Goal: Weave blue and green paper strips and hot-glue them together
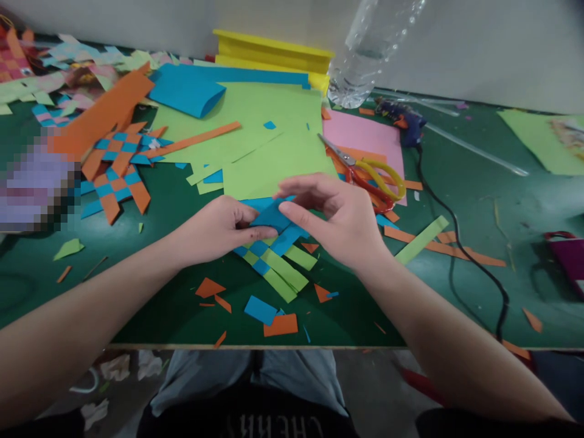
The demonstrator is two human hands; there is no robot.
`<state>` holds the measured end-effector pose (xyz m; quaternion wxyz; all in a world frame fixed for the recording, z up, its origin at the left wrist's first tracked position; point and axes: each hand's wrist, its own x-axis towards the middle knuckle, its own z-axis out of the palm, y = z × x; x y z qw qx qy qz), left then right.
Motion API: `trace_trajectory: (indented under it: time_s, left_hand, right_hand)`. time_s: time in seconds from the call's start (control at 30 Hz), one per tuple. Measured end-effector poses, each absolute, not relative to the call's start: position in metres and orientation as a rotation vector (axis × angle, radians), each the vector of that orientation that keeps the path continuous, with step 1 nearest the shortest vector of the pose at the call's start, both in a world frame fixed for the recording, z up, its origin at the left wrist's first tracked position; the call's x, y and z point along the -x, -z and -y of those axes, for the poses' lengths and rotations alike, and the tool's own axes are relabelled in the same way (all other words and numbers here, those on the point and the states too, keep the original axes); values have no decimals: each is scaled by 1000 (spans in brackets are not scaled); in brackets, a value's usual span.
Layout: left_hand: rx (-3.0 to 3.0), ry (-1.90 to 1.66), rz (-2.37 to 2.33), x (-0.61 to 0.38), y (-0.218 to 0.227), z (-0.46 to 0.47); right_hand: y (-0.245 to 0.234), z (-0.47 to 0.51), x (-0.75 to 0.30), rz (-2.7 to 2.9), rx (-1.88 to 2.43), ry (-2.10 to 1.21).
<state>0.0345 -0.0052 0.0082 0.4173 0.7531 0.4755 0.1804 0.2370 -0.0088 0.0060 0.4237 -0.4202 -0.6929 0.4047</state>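
My left hand (223, 230) is closed, thumb on top, on a folded blue paper piece (272, 214) near the front middle of the table. My right hand (340, 216) has curved fingers, and its thumb and a fingertip meet the upper right edge of the same blue paper. Just below both hands lies a woven mat of blue and light green paper strips (262, 252), its loose green ends pointing right and toward me. Part of the weave is hidden under my left hand and the blue paper.
Scissors with yellow and red handles (365, 173) lie right of a large green sheet (269, 140). Behind them are a glue gun (404, 121) with a black cord and a clear bottle (371, 55). Orange-and-blue woven pieces (116, 182) sit left. Paper scraps (260, 309) litter the front edge.
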Motion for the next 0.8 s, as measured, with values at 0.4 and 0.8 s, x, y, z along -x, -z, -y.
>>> trace_trajectory:
  time_s: [0.4,0.8]
  left_hand:
    - [-1827,-454,-1258,-31,-10,4]
    - [-1843,-412,-1261,-31,-11,4]
  right_hand:
    - [-8,4,-240,1844,1152,-992]
    - [-6,3,-239,1844,1101,-963]
